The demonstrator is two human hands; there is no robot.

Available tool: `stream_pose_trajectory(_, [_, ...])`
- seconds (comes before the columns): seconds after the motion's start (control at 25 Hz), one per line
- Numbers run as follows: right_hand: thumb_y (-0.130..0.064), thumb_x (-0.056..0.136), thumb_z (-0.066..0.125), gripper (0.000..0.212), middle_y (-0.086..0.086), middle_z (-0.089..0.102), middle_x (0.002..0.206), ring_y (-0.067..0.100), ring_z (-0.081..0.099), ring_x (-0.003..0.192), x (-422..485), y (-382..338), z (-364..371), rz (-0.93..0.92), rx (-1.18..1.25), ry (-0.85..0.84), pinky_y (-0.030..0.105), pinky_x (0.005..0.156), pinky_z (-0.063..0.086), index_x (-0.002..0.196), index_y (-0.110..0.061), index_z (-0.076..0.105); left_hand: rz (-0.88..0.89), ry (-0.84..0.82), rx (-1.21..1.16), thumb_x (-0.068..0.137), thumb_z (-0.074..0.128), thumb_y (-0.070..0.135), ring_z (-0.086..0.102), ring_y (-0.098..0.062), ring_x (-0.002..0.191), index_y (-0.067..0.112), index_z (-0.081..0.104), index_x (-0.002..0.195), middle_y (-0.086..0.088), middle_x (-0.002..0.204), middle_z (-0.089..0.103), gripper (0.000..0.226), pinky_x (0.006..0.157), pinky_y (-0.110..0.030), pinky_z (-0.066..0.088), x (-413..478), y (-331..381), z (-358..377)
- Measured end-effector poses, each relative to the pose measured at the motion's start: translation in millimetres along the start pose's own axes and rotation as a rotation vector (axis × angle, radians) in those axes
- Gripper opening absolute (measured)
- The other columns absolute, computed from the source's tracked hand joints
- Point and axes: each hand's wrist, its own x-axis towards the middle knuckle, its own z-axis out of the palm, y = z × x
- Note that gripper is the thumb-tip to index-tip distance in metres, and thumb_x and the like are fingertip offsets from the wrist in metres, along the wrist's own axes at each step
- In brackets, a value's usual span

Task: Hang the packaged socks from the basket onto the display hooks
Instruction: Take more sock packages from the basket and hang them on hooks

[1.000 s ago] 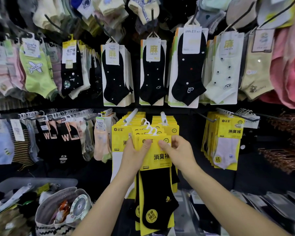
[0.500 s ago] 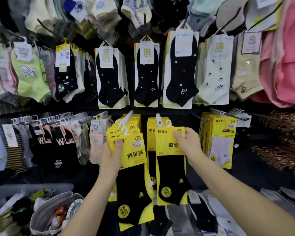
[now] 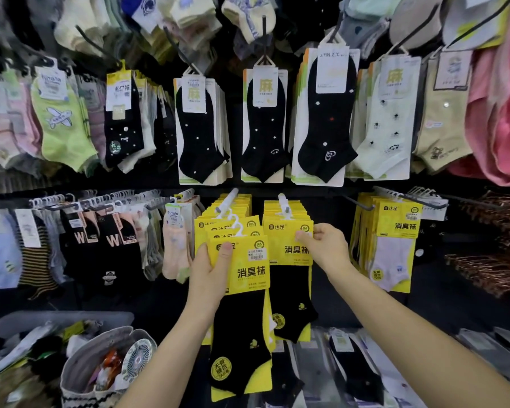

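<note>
1. Change: a second ago both of your hands held one bundle of yellow-carded black ankle-sock packs between them. Now the bundle is split. Your right hand (image 3: 324, 245) has carried a single pack (image 3: 289, 248) up to the right-side white plastic display hook (image 3: 283, 201).
2. Right hand: thumb and fingertips pinch the upper right corner of the single pack's card. The card sits at the front of the row on that hook. Its hanger is hidden, so I cannot tell whether it is seated.
3. Left hand (image 3: 212, 269): it grips the remaining stack of packs (image 3: 248, 266), thumb across the front card. White hangers fan out above the thumb, just under the left-side white hook (image 3: 228, 200).
4. Judgement: one pack is hung or nearly so, and several remain to hang.
5. Writing: the cards read "达足" at the top and "消臭袜" in large black characters. The stack's front sock carries a round yellow sticker, "无骨缝合". Cards above your hands read "麻", and one reads "JIAN.Z.X".
6. A grey plastic crate (image 3: 56, 319) sits below and outside your left forearm.
</note>
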Motion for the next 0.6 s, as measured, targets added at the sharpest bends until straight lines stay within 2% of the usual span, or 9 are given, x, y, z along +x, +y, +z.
stream_pose_trajectory(0.04, [-0.037,0.081,0.069,0.023,-0.011,0.059,0.083,0.008,0.058,0.080,-3.5,1.3,-3.8,-0.012,-0.023,0.041,0.017,0.057,0.039,0.093,-0.021,0.057,-0.044,-0.006,-0.011,0.095,0.048,0.027,0.063,-0.011,0.106,0.017,0.055,0.112,0.010,0.111,0.066,0.021,0.089,-0.035,0.054,1.0,-1.9,3.2])
stream_pose_trajectory(0.08, [-0.039,0.079,0.070,0.030,-0.009,0.055,0.086,0.009,0.055,0.080,-7.9,3.2,-6.4,-0.037,-0.027,0.084,0.016,0.057,0.036,0.096,-0.020,0.054,-0.074,-0.004,-0.021,0.093,0.049,0.031,0.063,-0.019,0.106,0.019,0.056,0.110,0.002,0.112,0.066,0.022,0.089,-0.042,0.053,1.9,-3.8,6.2])
stream_pose_trajectory(0.12, [-0.041,0.079,0.070,0.031,-0.008,0.054,0.086,0.010,0.053,0.080,-13.5,3.8,-7.4,-0.079,0.004,0.093,0.016,0.059,0.036,0.095,-0.020,0.053,-0.085,0.008,-0.032,0.092,0.050,0.033,0.062,-0.021,0.106,0.023,0.056,0.106,0.001,0.110,0.066,0.019,0.088,-0.043,0.053,2.6,-4.3,10.2])
stream_pose_trajectory(0.2, [-0.046,0.076,0.069,0.030,-0.006,0.058,0.085,0.010,0.054,0.079,-28.3,-0.7,-3.7,-0.158,0.109,-0.028,0.017,0.063,0.040,0.088,-0.024,0.053,-0.083,0.022,-0.063,0.092,0.052,0.033,0.063,-0.019,0.105,0.027,0.056,0.102,0.004,0.108,0.066,0.013,0.087,-0.041,0.054,2.0,-2.1,20.7])
stream_pose_trajectory(0.28, [-0.053,0.071,0.069,0.036,0.000,0.063,0.086,0.014,0.058,0.079,-40.2,-7.0,2.8,-0.198,0.092,-0.162,0.025,0.067,0.047,0.087,-0.024,0.055,-0.073,0.008,-0.075,0.091,0.055,0.031,0.063,-0.018,0.104,0.027,0.057,0.102,0.007,0.105,0.067,0.012,0.088,-0.042,0.053,1.0,-0.4,31.5])
stream_pose_trajectory(0.4, [-0.045,0.075,0.070,0.027,0.002,0.071,0.079,0.024,0.065,0.080,-44.0,-13.9,0.5,-0.222,0.065,-0.146,0.043,0.076,0.054,0.080,-0.020,0.064,-0.073,-0.011,-0.083,0.088,0.058,0.035,0.062,-0.014,0.105,0.031,0.056,0.104,0.011,0.108,0.065,0.017,0.090,-0.040,0.052,-1.0,-1.6,42.3])
stream_pose_trajectory(0.52, [-0.032,0.082,0.069,0.011,-0.006,0.072,0.072,0.015,0.069,0.077,-39.3,-11.0,-8.5,-0.181,0.106,-0.168,0.044,0.079,0.056,0.079,-0.021,0.065,-0.065,-0.034,-0.119,0.091,0.052,0.037,0.061,-0.007,0.105,0.033,0.055,0.107,0.013,0.110,0.064,0.017,0.088,-0.030,0.050,-2.5,-5.3,42.7])
stream_pose_trajectory(0.6, [-0.028,0.084,0.067,0.009,-0.004,0.072,0.072,0.021,0.070,0.080,-34.9,-7.2,-11.8,-0.143,0.108,-0.164,0.047,0.080,0.055,0.081,-0.021,0.065,-0.066,-0.031,-0.108,0.095,0.046,0.034,0.060,-0.004,0.096,0.031,0.054,0.104,0.015,0.103,0.063,0.012,0.079,-0.017,0.048,-1.7,-8.8,39.5])
